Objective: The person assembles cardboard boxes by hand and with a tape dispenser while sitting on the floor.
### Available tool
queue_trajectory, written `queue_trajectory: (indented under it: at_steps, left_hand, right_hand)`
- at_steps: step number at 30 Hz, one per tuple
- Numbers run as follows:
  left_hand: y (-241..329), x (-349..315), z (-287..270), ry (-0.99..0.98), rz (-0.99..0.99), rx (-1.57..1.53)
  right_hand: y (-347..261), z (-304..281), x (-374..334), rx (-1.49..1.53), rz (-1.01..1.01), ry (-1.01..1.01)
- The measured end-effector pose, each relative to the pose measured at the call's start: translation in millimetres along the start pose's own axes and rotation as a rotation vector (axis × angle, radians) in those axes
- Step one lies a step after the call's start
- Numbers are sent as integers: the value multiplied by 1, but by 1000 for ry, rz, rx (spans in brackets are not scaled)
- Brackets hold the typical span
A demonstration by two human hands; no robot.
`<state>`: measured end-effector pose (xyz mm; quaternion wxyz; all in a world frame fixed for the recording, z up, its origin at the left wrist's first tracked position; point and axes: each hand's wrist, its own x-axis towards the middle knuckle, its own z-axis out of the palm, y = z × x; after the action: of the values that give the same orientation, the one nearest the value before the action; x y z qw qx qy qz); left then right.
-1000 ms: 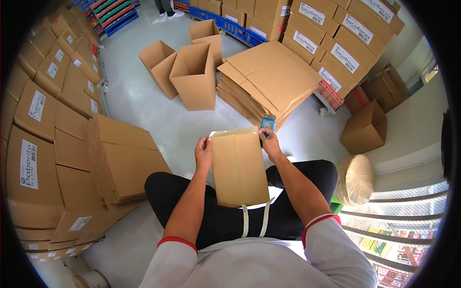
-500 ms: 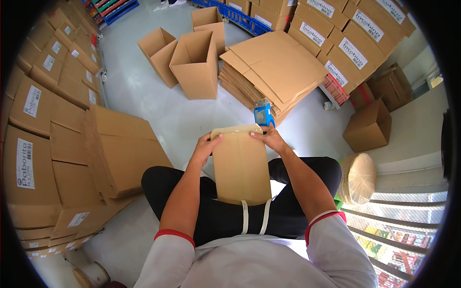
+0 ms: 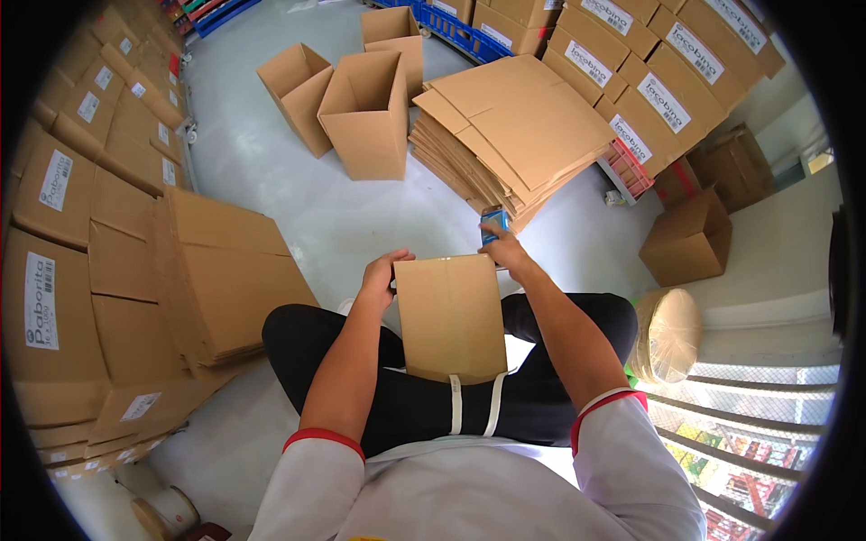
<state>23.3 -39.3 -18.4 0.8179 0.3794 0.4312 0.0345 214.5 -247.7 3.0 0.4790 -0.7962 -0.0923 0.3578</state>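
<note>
A cardboard box (image 3: pixel 451 316) stands between my knees, with a strip of tape along the middle of the side facing me. My left hand (image 3: pixel 382 274) grips its far left corner, fingers curled past the edge and partly hidden. Just beyond the box's far right corner, my right hand (image 3: pixel 508 252) is closed around a blue tape dispenser (image 3: pixel 492 222). The far end of the box, near the dispenser, is mostly out of sight.
Flattened cartons (image 3: pixel 519 122) are stacked ahead to the right. Several open boxes (image 3: pixel 365 135) stand beyond on the floor. Labelled cartons (image 3: pixel 54 261) line the left, beside more folded cardboard (image 3: pixel 234 270). A wrapped round roll (image 3: pixel 675 335) is by my right knee.
The raised flap at the box's far end is folded down out of view. My left hand has shifted to the corner, and my right hand has moved off the flap, around the dispenser.
</note>
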Motion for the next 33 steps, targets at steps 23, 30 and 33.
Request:
queue_trajectory:
  at_steps: [23, 30, 33]
  left_hand:
    - [-92, 55, -15, 472, 890, 348]
    - [-27, 10, 1, 271, -1, 435]
    - [-9, -14, 7, 388, 351, 582]
  right_hand:
    - [-124, 135, -59, -82, -435, -431]
    - [-82, -10, -84, -371, -455, -304]
    - [-82, -37, -85, -421, -338, -137]
